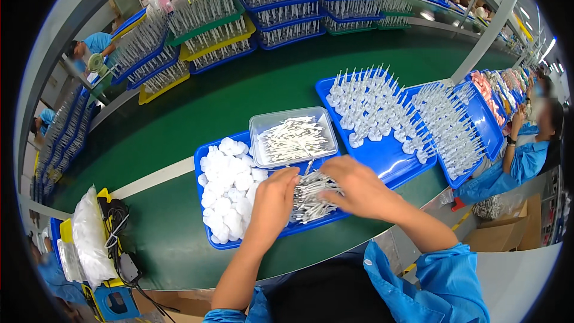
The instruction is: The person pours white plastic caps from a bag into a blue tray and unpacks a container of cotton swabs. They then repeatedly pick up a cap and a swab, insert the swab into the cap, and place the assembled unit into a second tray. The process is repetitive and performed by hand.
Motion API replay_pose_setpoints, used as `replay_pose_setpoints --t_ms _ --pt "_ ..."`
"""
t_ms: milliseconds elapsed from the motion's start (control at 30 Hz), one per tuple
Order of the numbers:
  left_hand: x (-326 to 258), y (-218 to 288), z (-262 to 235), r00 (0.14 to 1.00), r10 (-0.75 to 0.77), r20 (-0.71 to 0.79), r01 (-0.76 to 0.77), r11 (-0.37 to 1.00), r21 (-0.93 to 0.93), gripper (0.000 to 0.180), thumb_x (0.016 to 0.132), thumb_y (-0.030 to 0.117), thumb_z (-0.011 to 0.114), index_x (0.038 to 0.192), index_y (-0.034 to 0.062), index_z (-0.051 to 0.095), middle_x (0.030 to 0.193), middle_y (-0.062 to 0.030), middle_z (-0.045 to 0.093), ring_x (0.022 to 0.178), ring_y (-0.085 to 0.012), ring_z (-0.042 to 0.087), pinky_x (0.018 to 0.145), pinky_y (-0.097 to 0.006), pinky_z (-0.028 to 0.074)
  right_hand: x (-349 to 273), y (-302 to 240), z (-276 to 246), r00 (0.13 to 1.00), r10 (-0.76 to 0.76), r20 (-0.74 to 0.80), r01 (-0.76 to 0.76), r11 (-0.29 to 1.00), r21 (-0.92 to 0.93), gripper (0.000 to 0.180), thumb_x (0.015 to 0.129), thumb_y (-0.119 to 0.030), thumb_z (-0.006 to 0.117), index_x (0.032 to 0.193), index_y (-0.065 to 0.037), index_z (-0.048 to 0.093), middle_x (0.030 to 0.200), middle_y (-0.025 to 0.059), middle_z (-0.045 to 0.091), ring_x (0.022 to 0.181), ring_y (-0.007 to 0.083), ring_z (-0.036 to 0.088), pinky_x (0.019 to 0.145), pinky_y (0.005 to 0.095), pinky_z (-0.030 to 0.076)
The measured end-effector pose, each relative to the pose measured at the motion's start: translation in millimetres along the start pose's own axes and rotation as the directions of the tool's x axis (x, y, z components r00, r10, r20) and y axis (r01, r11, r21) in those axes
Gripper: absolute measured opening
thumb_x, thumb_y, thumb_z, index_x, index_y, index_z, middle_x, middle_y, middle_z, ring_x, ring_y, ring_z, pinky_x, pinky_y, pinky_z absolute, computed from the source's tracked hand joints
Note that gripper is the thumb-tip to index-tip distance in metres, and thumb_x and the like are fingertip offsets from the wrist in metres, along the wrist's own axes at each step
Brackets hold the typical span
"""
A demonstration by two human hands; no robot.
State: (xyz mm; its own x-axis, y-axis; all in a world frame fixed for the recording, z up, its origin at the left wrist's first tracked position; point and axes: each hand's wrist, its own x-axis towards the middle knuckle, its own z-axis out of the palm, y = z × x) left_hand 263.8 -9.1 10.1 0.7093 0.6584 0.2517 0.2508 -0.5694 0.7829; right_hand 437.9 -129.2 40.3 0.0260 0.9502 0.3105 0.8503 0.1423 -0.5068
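Note:
A blue tray (219,244) in front of me holds round white pieces (228,186) on its left side and a heap of thin grey-and-white sticks (313,201) on its right. My left hand (272,198) is between the two heaps, its thumb and fingers pinched together; what they hold is hidden. Above the stick heap, my right hand (363,189) has curled fingers, partly smeared by motion, and I cannot tell what is in them. Between the hands, a small thin piece (309,166) stands up. Just beyond is a clear plastic box (255,121) of short white sticks (296,138).
To the right, blue trays (391,164) hold upright spiky pieces on white bases (373,107). Stacked trays of similar pieces (281,18) line the far edge of the green table (179,107). A bagged white bundle (92,236) and cables (118,227) are at left. A co-worker (526,155) sits at right.

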Motion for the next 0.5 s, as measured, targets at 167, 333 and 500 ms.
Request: replay_pose_setpoints --t_ms 167,333,500 --pt "1 -3 14 0.991 0.133 0.029 -0.136 0.98 0.142 0.019 0.091 0.002 0.061 0.106 -0.0084 0.068 0.106 -0.023 0.069 0.1 -0.0403 0.065 0.088 -0.044 0.051 17 2 30 0.957 0.257 -0.138 -0.268 0.961 -0.068 0.033 0.087 -0.027 0.073 0.095 0.005 0.072 0.087 0.0216 0.071 0.085 0.0385 0.067 0.084 0.0456 0.05" --pt "-2 -4 12 0.971 0.219 0.098 -0.227 0.971 0.078 0.019 0.086 -0.003 0.062 0.104 -0.008 0.067 0.098 -0.02 0.067 0.092 -0.0406 0.064 0.084 -0.045 0.051 23 2 59 0.915 0.285 -0.286 -0.277 0.958 0.067 0.023 0.089 -0.02 0.071 0.091 0.003 0.072 0.086 0.017 0.072 0.084 0.0336 0.068 0.083 0.0436 0.05" --pt "-11 9 -25 0.991 0.126 -0.036 -0.125 0.992 0.032 0.015 0.09 0.004 0.066 0.101 -0.0066 0.069 0.103 -0.0183 0.071 0.097 -0.0346 0.068 0.088 -0.04 0.054 24 -10 43 0.921 0.05 -0.388 -0.073 0.996 -0.045 0.01 0.084 -0.011 0.069 0.088 -0.001 0.07 0.083 0.0125 0.07 0.079 0.0309 0.066 0.078 0.0418 0.049"
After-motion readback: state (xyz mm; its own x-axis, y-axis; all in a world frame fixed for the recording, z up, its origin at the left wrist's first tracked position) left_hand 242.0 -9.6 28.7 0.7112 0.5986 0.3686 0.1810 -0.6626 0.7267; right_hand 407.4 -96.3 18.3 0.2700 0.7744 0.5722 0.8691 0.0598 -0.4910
